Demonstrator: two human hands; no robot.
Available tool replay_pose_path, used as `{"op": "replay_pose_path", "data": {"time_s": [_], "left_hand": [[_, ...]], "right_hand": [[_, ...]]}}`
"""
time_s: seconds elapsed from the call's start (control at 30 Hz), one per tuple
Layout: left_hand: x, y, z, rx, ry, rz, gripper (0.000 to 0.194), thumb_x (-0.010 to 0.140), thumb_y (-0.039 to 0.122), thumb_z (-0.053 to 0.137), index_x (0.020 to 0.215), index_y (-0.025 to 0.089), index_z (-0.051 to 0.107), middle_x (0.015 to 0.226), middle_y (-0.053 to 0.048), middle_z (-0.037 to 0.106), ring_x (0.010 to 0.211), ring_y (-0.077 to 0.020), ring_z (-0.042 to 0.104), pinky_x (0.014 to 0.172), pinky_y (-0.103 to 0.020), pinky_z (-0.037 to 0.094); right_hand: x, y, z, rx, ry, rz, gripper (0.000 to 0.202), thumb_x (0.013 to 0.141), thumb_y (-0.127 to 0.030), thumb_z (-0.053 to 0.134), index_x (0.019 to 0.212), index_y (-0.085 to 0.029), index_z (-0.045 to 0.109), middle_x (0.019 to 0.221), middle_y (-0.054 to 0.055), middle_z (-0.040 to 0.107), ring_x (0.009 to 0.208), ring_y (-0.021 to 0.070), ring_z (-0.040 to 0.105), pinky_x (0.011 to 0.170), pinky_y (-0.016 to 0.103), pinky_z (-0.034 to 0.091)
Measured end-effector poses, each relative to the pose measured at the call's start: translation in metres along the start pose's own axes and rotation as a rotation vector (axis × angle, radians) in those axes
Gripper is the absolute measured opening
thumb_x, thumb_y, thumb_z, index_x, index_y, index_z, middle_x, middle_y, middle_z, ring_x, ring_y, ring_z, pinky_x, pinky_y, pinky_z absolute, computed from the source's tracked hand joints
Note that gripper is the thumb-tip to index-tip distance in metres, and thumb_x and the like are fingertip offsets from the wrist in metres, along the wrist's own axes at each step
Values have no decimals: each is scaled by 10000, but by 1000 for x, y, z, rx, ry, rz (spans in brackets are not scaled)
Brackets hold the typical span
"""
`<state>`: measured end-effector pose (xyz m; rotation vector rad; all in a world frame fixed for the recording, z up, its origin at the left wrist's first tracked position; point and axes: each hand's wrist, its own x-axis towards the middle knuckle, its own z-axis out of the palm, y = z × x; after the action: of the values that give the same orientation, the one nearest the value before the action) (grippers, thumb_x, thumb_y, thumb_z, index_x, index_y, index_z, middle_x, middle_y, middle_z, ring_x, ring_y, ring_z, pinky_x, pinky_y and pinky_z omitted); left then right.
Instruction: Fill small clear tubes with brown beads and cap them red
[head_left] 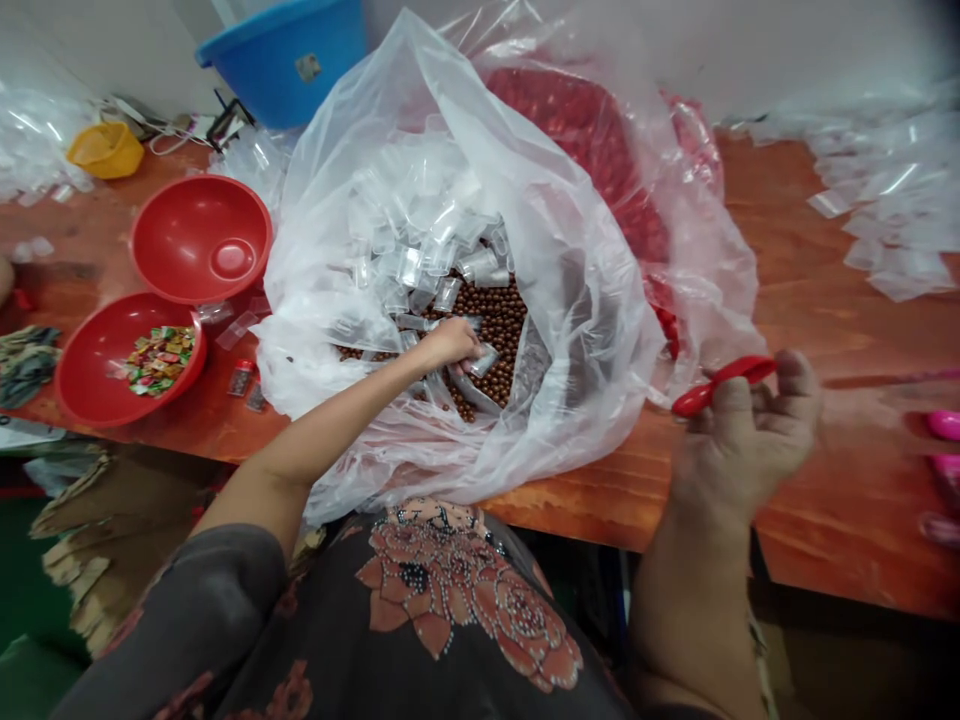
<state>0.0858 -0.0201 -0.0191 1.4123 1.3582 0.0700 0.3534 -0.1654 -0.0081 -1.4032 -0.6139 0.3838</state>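
My left hand (454,343) reaches into a large clear plastic bag (592,300) and pinches a small clear plastic container (484,360). Under it lie many round brown balls (499,315), glossy and candy-like. A heap of similar clear containers (420,215) fills the back of the bag. Over the table, to the right of the bag, my right hand (750,440) grips a red plastic piece (724,385) with two rounded, hollow-looking lobes between thumb and fingers. Its exact kind is unclear.
Left of the bag stand a red bowl (199,235) and another red bowl (75,365) holding small wrapped sweets. Two small filled containers (241,378) lie nearby. Behind are a blue tub (300,65) and a bag of red pieces (585,140). Clear plastic parts (900,200) lie at right.
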Motion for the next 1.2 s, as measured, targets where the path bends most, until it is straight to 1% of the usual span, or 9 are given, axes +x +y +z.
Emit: {"op": "replay_pose_path", "data": {"time_s": [0.07, 0.17, 0.33, 0.5, 0.7, 0.87, 1.03, 1.1, 1.2], "left_hand": [[8, 2, 5, -59, 7, 10, 107, 839, 135, 632, 754, 87, 676, 469, -8, 579, 407, -139, 549, 557, -299, 516], [14, -2, 14, -184, 34, 74, 91, 873, 123, 592, 795, 100, 632, 477, 6, 576, 439, -125, 583, 555, -266, 531], [20, -17, 26, -403, 69, 221, 81, 837, 92, 646, 906, 108, 607, 601, 36, 594, 509, -83, 595, 543, -211, 528], [23, -23, 28, -421, 77, 296, 244, 750, 77, 713, 987, 102, 663, 761, 7, 664, 579, -73, 595, 576, -204, 521], [20, -17, 33, -441, 162, 275, 200, 768, 138, 705, 962, 104, 677, 774, -6, 676, 570, -81, 574, 572, -217, 512], [10, -17, 28, -323, 134, 175, 187, 759, 226, 715, 907, 110, 722, 688, 13, 639, 526, -84, 525, 539, -223, 483], [-9, -20, 21, -483, 128, 357, 261, 713, 201, 759, 961, 122, 735, 841, -15, 714, 738, -107, 622, 761, -243, 511], [-24, -20, 20, -591, 81, 415, 300, 691, 219, 794, 965, 115, 730, 904, -37, 728, 815, -121, 647, 842, -263, 503], [-49, -21, 20, -750, -37, 347, 398, 664, 279, 835, 1001, 112, 706, 931, -56, 728, 799, -132, 665, 816, -294, 527]], "right_hand": [[-21, -15, 0, 142, -78, 62, 552, 635, -225, 784, 1167, -281, 647, 996, 35, 656, 751, 124, 644, 570, 242, 510], [-47, -25, 1, 234, -198, 190, 447, 643, -244, 813, 1073, -248, 693, 864, 15, 654, 664, 119, 630, 545, 245, 535], [-70, -14, 10, 240, -349, 293, 240, 643, -223, 843, 818, -198, 680, 852, 1, 683, 694, 97, 646, 614, 219, 551], [-78, -4, 23, 238, -394, 416, 313, 625, -257, 878, 885, -216, 708, 868, -20, 709, 716, 90, 679, 686, 226, 577], [-82, -13, 35, 230, -473, 479, 308, 725, -354, 822, 1000, -240, 742, 933, 9, 755, 717, 125, 724, 683, 275, 620], [-82, -10, 36, 249, -553, 561, 320, 755, -392, 798, 1037, -251, 744, 875, 9, 768, 680, 121, 723, 650, 263, 628], [-76, -2, 41, 299, -557, 567, 369, 697, -321, 839, 1050, -275, 744, 1012, 6, 764, 834, 124, 729, 743, 257, 627], [-73, -3, 46, 302, -563, 559, 361, 712, -332, 821, 1062, -290, 738, 977, -6, 756, 781, 107, 717, 654, 221, 605], [-68, -10, 56, 283, -585, 526, 336, 762, -383, 768, 1086, -305, 725, 830, -30, 715, 585, 63, 630, 430, 152, 455]]}}
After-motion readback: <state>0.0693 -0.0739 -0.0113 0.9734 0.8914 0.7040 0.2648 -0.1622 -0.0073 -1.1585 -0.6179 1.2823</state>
